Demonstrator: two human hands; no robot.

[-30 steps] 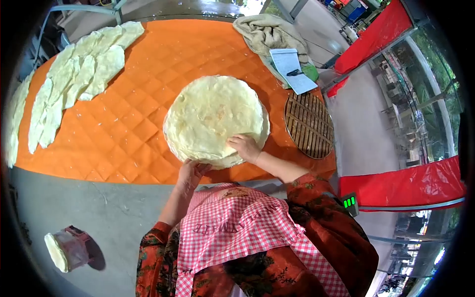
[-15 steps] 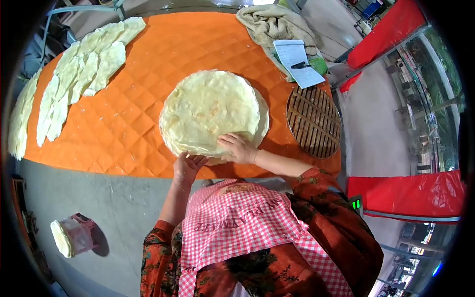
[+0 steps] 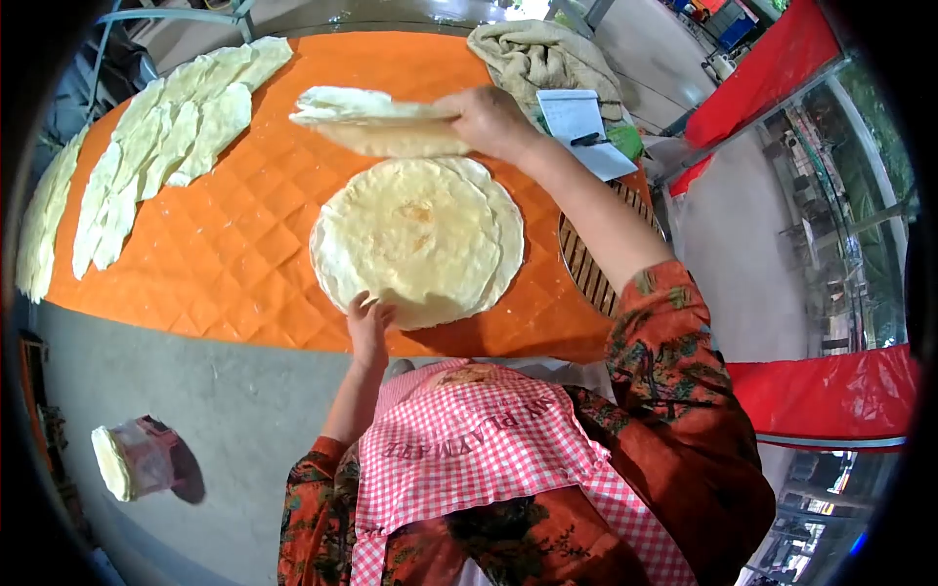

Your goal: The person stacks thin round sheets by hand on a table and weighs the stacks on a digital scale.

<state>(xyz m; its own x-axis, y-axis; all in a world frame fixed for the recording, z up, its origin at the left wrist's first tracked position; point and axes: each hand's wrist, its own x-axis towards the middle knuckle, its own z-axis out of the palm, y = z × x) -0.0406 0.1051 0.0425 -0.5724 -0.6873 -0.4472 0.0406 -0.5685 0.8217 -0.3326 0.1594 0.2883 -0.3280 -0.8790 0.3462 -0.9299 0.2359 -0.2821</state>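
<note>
A pile of thin round flatbreads (image 3: pixel 420 239) lies on the orange tablecloth, its top sheet pale with a few browned spots. Raised above the pile's far edge is a folded flatbread (image 3: pixel 376 127), pinched at its right end by my right hand (image 3: pixel 489 119). My left hand (image 3: pixel 369 324) rests at the near left edge of the pile with its fingers apart. Whether those fingertips press on the pile or only touch its rim, I cannot tell.
Folded flatbreads (image 3: pixel 161 132) overlap in rows on the left of the orange tablecloth (image 3: pixel 244 264). At right are a round slatted rack (image 3: pixel 589 256), a notepad (image 3: pixel 567 109) with a pen, and a bunched cloth (image 3: pixel 547 61). A small stool (image 3: pixel 147 457) stands on the floor.
My right hand has lifted a flatbread off the pile and carried it, folded, up and away from me. The left hand has stayed near the pile's near left edge.
</note>
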